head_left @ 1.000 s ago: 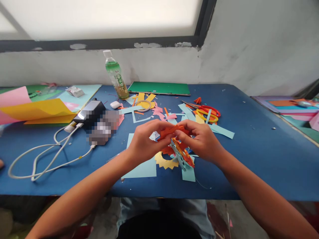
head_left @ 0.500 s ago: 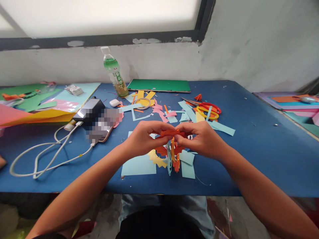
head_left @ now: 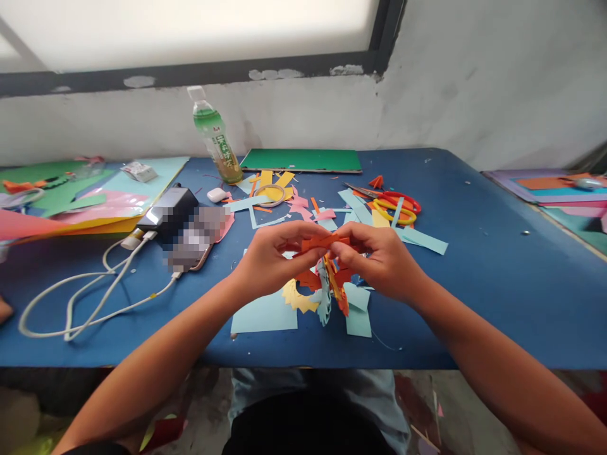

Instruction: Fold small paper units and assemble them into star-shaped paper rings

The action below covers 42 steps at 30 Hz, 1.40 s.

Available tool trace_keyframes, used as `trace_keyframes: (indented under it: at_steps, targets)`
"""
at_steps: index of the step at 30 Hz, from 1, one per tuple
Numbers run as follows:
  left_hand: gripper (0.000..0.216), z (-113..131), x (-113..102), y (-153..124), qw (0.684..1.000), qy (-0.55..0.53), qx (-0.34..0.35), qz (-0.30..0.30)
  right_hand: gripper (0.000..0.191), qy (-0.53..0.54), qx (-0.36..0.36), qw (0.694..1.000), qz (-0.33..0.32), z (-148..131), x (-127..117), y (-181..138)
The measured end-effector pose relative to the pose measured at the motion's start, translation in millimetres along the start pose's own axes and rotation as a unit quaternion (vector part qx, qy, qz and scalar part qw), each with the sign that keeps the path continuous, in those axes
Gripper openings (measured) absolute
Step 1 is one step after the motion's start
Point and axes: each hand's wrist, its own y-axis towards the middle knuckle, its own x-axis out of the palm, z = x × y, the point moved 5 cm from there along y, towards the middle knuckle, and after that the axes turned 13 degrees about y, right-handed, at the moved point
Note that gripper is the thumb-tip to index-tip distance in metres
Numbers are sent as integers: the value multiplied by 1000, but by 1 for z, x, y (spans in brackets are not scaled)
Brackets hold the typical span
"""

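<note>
Blue table (head_left: 512,297) against grey wall (head_left: 474,95), window (head_left: 190,31) beyond scissors (head_left: 378,200) | bottle (head_left: 217,144) left of and behind scissors | orange folded paper (head_left: 317,242) nearer and left of scissors, pinched between left hand (head_left: 271,258) and right hand (head_left: 382,258), fingertips nearly meeting over it.

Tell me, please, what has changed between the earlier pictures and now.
The light-blue jagged piece and orange hanging piece swung left, to hang more upright; the pale-yellow jagged piece shifted left too. The yellow sheet at far left sank. The left hand and right hand kept hold of the orange paper. Bottle and scissors stayed put.
</note>
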Motion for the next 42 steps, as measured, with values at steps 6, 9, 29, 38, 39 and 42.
trace_keyframes:
  at_steps: [6,9,29,38,39,42]
  targets:
    - [17,1,1,0,998,-46,-33,8,19,-8,-12,1000,6,-2,-2,2]
    - [14,3,1,0,998,-53,-28,13,22,-33,-38,999,0,-2,-1,1]
    - [10,47,-19,-18,859,299,388,146,17,-252,-432,865,38,-38,3,-21]
    - [7,50,-19,-22,842,301,424,146,14,-280,-422,862,21,-48,2,-29]
    - [6,50,-19,-22,842,298,426,145,13,-281,-426,859,23,-48,2,-30]
    - [6,50,-19,-22,843,296,424,145,11,-286,-433,854,34,-49,1,-31]
